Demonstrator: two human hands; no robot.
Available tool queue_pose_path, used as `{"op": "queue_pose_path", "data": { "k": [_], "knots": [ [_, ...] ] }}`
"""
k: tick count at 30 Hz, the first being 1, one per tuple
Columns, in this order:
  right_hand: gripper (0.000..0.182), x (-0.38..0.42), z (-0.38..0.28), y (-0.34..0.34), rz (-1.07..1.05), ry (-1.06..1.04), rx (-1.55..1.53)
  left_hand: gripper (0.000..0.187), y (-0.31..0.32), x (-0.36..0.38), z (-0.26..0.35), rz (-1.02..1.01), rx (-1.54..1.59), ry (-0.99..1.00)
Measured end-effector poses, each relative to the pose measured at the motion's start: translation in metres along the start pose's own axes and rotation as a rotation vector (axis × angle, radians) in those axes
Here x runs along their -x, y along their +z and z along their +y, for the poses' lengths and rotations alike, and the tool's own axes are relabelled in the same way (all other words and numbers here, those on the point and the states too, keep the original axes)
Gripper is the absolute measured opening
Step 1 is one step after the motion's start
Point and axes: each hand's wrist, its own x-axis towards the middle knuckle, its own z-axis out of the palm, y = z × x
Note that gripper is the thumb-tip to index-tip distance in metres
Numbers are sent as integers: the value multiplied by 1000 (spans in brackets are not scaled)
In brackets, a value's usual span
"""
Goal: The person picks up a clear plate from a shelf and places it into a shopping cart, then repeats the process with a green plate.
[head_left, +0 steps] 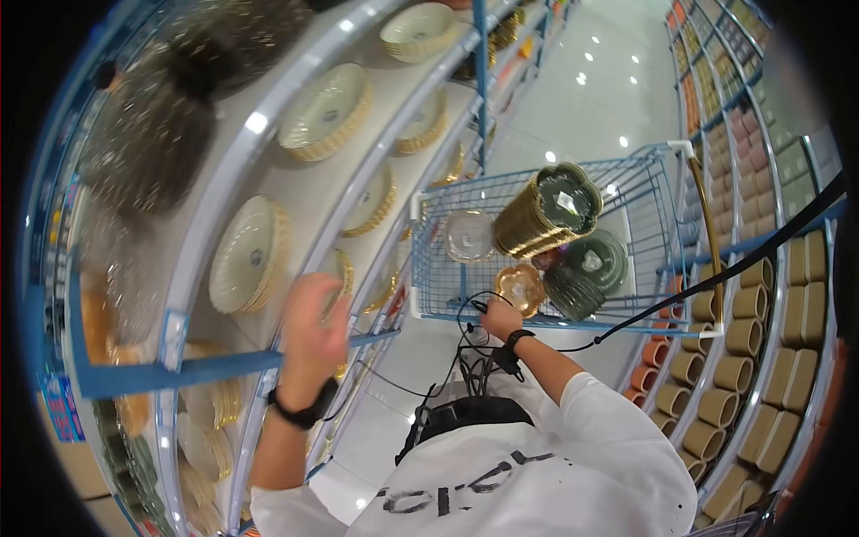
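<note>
- Left hand (313, 331): my near view of the shelving; raised beside the front edge of the shelf (224, 159), too blurred for me to tell whether its fingers are open or curled, or whether they touch a dish
- White oval dishes (250, 255): stacked and tilted in my view, near the shelf's front edge and just beyond the left hand
- Right hand (501, 319): at the near edge of the cart (429, 315); I cannot tell whether it grips the rim
- Gold bowl (521, 288): inside the cart by the near edge, just beside the right hand
- Further load: a stack of green flower-shaped bowls (548, 213) lies tilted towards the far edge; a clear dish (469, 235) sits nearer the left end, and a ribbed green bowl (574, 294) by the near edge
- Step in hand, as I judge it: a reach along the shelf, the cart alongside
- Demand of such a move, in my judgement: a steady cart, a full-edge hold on any stack, and clearance from the black cables (472, 362)
</note>
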Motion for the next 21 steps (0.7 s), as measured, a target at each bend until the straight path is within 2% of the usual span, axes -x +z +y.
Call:
{"op": "queue_pose_path", "data": {
  "k": [4,7,9,10,11,12,13,15,17,19,21],
  "knots": [
    [23,-1,-1,-4,-4,18,-48,21,187,5,-67,-347,170,-51],
    [22,0,-2,-14,-52,32,-73,25,303,8,-103,-478,205,-95],
    [21,-2,-2,-12,-96,41,-86,29,362,6,-124,-601,-16,65],
    [21,-1,0,-5,-76,26,-78,29,385,7,-137,-611,-10,64],
    [20,-4,3,0,-53,7,-65,27,408,8,-149,-647,-134,106],
    [20,-3,1,-7,-94,26,-86,25,428,14,-162,-689,-259,145],
    [20,-4,1,-10,-112,36,-87,25,450,22,-177,-706,-250,137],
    [21,-6,0,-14,-171,68,-128,19,486,33,-207,-838,-522,198],
    [19,-6,4,-12,-203,68,-138,19,505,43,-227,-894,-513,187],
    [19,-6,6,-12,-202,38,-146,32,517,54,-237,-714,-564,292],
    [19,-2,8,-12,-174,22,-138,25,514,56,-231,-790,-562,286]
  ]
}}
